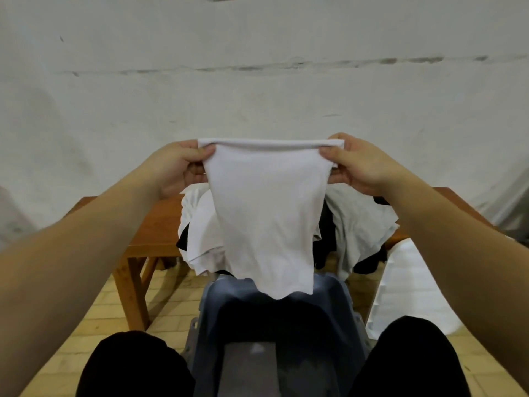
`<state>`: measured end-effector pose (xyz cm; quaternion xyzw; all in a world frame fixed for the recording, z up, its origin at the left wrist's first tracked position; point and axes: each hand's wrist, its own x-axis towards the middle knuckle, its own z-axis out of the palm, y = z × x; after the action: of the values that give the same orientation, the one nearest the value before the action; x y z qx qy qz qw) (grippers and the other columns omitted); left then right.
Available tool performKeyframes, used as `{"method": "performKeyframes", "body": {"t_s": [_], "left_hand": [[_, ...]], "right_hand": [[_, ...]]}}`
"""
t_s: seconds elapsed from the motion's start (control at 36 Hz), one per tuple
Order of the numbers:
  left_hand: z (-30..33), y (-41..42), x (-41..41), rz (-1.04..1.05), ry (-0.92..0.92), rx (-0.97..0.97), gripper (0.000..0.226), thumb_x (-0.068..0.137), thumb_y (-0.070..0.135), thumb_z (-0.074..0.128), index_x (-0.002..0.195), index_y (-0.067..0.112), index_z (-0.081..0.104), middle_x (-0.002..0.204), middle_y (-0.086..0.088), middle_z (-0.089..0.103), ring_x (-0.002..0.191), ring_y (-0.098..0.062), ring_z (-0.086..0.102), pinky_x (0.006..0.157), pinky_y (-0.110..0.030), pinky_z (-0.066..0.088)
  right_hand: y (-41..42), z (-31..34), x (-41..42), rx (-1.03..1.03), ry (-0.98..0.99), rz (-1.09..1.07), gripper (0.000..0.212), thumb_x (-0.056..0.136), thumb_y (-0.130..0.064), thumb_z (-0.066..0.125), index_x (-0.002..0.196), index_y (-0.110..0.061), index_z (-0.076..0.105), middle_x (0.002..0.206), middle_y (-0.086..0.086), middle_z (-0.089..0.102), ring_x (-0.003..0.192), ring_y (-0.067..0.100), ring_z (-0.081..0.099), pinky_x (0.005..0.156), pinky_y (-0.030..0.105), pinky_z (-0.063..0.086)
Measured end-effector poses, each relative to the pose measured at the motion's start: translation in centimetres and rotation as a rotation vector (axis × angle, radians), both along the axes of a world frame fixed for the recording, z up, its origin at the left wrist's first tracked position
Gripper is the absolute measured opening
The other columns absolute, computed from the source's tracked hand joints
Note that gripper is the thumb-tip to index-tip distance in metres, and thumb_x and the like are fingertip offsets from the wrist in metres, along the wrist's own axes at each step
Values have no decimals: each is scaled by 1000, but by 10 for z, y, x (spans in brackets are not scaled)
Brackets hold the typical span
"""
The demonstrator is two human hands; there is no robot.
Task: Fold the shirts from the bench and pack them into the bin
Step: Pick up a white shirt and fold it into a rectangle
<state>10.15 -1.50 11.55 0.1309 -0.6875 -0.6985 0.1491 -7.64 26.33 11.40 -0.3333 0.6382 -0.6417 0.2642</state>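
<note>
A white shirt [266, 213] hangs in the air in front of me, folded over along its top edge. My left hand [180, 164] pinches its top left corner and my right hand [357, 164] pinches its top right corner. The shirt's lower end dangles just above the blue-grey bin [337, 305], which stands on the floor between my knees. Inside the bin lies something dark with a grey folded piece [249, 365] near me. Behind the held shirt, a pile of white, grey and black shirts [360, 222] lies on the wooden bench [137, 224].
A pale wall rises behind the bench. A white sheet or bag [406, 285] lies on the tiled floor at the right. My knees in black trousers [134, 368] flank the bin.
</note>
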Motion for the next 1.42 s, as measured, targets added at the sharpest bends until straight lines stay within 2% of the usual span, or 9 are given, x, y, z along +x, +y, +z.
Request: {"method": "performKeyframes", "body": {"t_s": [0.11,0.28,0.47,0.69,0.94,1.03,1.11,1.22,1.42], "left_hand": [[3,1,-13,-27,21,-3,27,86,19,61,110,9,66,98,-5,71,86,-18,69,79,-34,59],[12,-2,-43,-57,27,-48,17,95,15,54,103,12,69,90,-2,73,78,-15,71,68,-33,60],[25,-13,-96,-46,-21,-123,15,97,16,56,104,13,68,92,-1,74,81,-14,71,69,-31,59],[12,-31,-175,139,-93,-303,7,95,18,61,96,22,67,92,4,69,81,-12,63,79,-25,50],[-48,-23,-161,165,-165,-409,16,93,16,61,105,24,69,98,5,66,87,-11,57,74,-21,43],[-77,-12,-132,140,-217,-455,17,91,17,64,104,24,72,100,6,68,86,-7,57,73,-19,41],[-115,-1,-104,67,-303,-548,15,90,18,66,100,27,72,101,11,67,93,-3,59,75,-15,39],[-162,9,-76,-30,-365,-611,12,90,18,68,90,29,72,107,11,61,95,2,56,79,-7,38],[-208,19,-60,-17,-500,-763,16,90,4,64,93,14,75,111,-2,55,104,-16,55,82,2,28]], "right_hand": [[5,7,-12,2,93,-3,4,99,-10,54,97,-13,57,79,-1,66,75,14,65,69,32,60],[9,21,-41,121,211,-26,12,98,-12,55,99,-14,67,81,-1,69,73,14,66,62,27,57],[-3,31,-93,186,361,-161,14,96,-19,62,95,-26,73,97,5,70,88,21,64,87,41,54],[-39,17,-153,315,480,-353,11,94,-31,61,96,-33,71,92,-5,68,82,13,58,70,27,45],[-32,-50,-141,395,515,-335,16,97,-30,56,99,-28,71,87,-12,67,73,-3,55,73,22,45],[-16,-77,-117,434,537,-302,11,98,-29,57,101,-31,67,92,-22,62,82,-6,55,69,9,37],[-1,-111,-90,463,533,-258,15,97,-19,57,100,-32,65,93,-20,59,82,-10,53,66,9,36],[13,-172,-55,520,585,-132,21,94,-8,58,101,-24,69,105,-17,56,95,-15,49,78,0,35],[20,-254,-34,567,695,-137,23,89,-1,60,101,-15,73,122,-5,53,116,12,51,99,23,39]]}}
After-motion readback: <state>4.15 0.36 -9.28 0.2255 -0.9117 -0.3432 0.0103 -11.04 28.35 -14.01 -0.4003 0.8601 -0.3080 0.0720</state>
